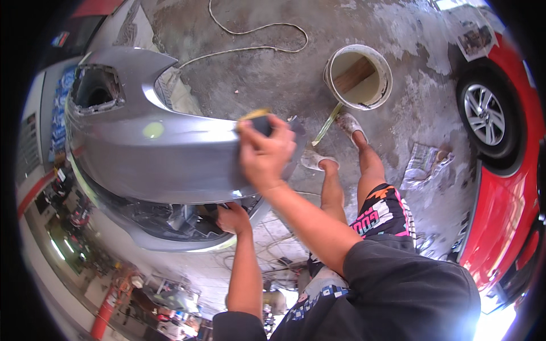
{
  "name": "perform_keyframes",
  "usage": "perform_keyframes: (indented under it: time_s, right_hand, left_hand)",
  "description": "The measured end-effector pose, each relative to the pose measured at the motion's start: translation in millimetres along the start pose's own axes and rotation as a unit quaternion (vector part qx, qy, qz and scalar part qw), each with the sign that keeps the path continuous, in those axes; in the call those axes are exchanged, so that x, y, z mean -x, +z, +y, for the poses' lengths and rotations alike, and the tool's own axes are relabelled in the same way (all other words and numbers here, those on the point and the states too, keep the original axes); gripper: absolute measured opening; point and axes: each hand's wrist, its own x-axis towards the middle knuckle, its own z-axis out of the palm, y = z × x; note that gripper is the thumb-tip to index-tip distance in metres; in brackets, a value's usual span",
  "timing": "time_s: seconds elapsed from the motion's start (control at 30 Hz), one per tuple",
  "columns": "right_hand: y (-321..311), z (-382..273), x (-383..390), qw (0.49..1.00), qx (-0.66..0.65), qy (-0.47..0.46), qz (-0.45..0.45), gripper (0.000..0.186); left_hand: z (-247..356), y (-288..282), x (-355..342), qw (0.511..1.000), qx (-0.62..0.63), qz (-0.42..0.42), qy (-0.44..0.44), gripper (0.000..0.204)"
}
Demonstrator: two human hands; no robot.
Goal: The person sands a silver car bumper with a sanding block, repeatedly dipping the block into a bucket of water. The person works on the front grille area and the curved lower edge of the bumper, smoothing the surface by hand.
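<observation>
A grey car bumper (148,153) lies off its car in front of me, with a pale yellowish patch (153,130) on its painted face. My right hand (263,152) presses a dark sanding pad with a yellow top (259,120) against the bumper's right end. My left hand (232,217) grips the bumper's lower edge from underneath, fingers curled around it. Both my legs and feet reach out over the concrete floor beyond the bumper.
A white bucket (380,69) with a wooden stick inside stands on the floor ahead, beside my feet. A pale hose (261,35) loops across the concrete. A red car (506,187) with a masked wheel arch stands at the right, crumpled newspaper (424,165) next to it.
</observation>
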Motion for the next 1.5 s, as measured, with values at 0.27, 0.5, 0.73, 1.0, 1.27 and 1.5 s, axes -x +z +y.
perform_keyframes:
  time_s: [0.27, 0.5, 0.73, 1.0, 1.27, 1.5]
  right_hand:
    - [95.7, -133.6, -36.9, 0.971, -0.054, -0.195, -0.129, 0.026]
    - [-10.8, 100.0, -10.9, 0.993, 0.097, 0.064, 0.033, 0.02]
    - [70.6, -121.4, -3.5, 0.986, -0.083, -0.118, -0.078, 0.02]
    - [-2.1, 8.2, 15.2, 0.98, -0.108, -0.16, -0.047, 0.021]
    - [25.4, -56.1, 33.8, 0.981, -0.162, -0.085, -0.058, 0.033]
    - [57.3, -66.1, 23.4, 0.948, -0.122, -0.285, -0.065, 0.031]
  left_hand:
    - [5.3, 5.2, -4.5, 0.991, 0.028, -0.128, 0.003, 0.042]
    - [17.6, -18.6, -2.3, 0.998, 0.013, -0.055, -0.028, 0.043]
    - [7.6, -10.0, -1.7, 0.987, 0.034, -0.151, -0.037, 0.043]
    - [18.6, -21.7, -2.6, 0.992, 0.012, -0.104, -0.069, 0.047]
    - [2.7, -12.1, -9.5, 0.964, -0.049, -0.255, -0.056, 0.051]
    - [-10.3, -6.9, -6.5, 0.985, 0.018, -0.153, -0.081, 0.051]
